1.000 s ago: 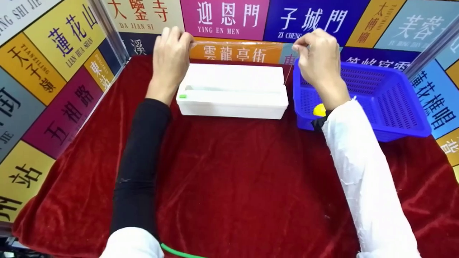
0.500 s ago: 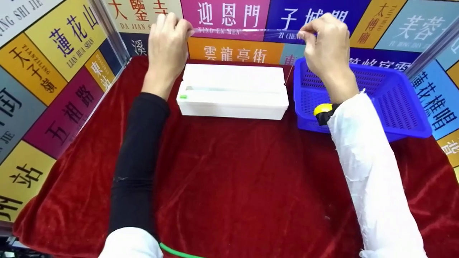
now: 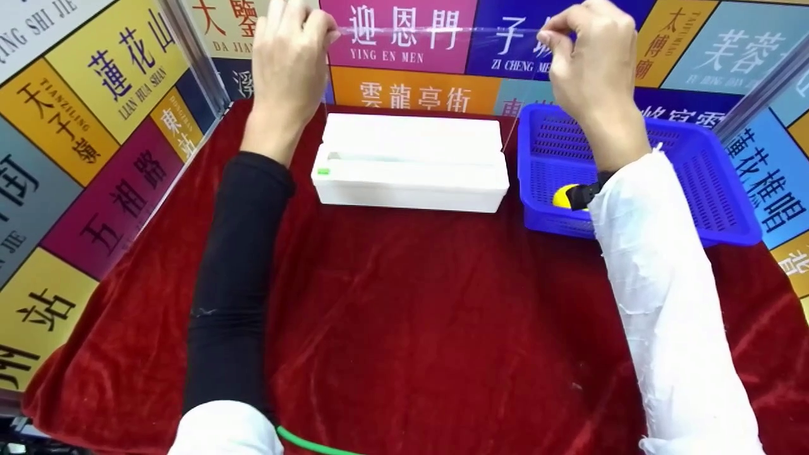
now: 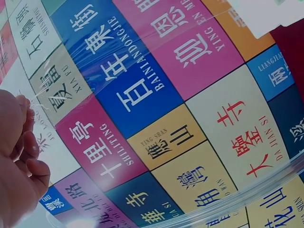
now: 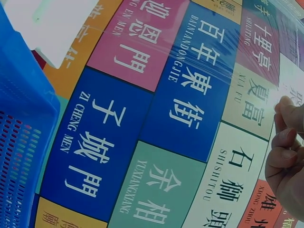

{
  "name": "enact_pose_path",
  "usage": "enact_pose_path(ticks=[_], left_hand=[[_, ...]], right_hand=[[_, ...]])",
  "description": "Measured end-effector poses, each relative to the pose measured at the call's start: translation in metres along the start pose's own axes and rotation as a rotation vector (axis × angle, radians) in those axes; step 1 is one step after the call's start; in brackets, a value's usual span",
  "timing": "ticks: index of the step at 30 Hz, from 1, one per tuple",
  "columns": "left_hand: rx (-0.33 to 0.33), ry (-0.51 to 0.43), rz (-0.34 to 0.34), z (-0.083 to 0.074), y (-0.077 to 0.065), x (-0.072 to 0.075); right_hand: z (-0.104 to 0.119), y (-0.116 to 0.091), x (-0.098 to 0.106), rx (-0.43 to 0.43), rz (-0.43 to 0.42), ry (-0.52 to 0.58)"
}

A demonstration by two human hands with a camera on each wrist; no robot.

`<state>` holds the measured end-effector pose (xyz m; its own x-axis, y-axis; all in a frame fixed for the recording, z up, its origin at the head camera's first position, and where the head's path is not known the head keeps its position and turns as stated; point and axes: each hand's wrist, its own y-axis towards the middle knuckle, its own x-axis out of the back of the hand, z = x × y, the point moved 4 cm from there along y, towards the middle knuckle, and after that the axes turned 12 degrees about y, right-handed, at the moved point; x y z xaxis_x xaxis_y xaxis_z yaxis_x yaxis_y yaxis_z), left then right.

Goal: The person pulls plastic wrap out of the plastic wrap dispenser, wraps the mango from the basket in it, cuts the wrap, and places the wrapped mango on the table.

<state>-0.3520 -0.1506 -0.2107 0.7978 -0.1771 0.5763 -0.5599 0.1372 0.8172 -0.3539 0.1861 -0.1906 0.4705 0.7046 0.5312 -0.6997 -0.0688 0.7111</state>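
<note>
A sheet of clear plastic wrap stretches between my two hands, raised in front of the lettered wall. My left hand pinches its left corner between thumb and fingers; in the left wrist view that hand shows at the left edge with the wrap fanning out from it. At the other corner my right hand pinches the wrap, its fingers curled in the right wrist view. Below, the sheet runs down to a white plastic wrap dispenser box with a small green mark at its left end.
Right of the box stands a blue perforated basket, partly behind my right arm. Something yellow shows in it beside the black wrist strap. Dark red velvet cloth covers the table. Lettered panels stand close behind the box.
Both hands have risen and moved slightly apart, drawing the plastic wrap higher above the box. The box and basket have stayed in place.
</note>
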Motion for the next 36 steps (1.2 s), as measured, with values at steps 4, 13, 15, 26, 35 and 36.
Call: enact_pose_path(ticks=[4,13,15,26,35,36], left_hand=[[0.003,0.001,-0.031,-0.001,0.003,0.006],[0.021,-0.018,-0.057,-0.002,0.006,0.015],[0.027,-0.019,-0.056,-0.003,0.007,0.018],[0.026,-0.060,-0.104,-0.005,0.010,0.036],[0.036,-0.155,-0.050,-0.011,-0.003,0.057],[0.023,-0.178,-0.025,-0.012,-0.007,0.061]], right_hand=[[0.004,0.002,0.006,-0.016,0.004,-0.022],[0.017,0.000,0.019,-0.040,0.017,-0.055],[0.020,0.000,0.022,-0.050,0.018,-0.058],[0.024,0.005,0.034,-0.003,-0.028,-0.038],[0.040,-0.009,0.046,0.081,-0.065,0.023],[0.041,-0.014,0.047,0.113,-0.069,0.040]])
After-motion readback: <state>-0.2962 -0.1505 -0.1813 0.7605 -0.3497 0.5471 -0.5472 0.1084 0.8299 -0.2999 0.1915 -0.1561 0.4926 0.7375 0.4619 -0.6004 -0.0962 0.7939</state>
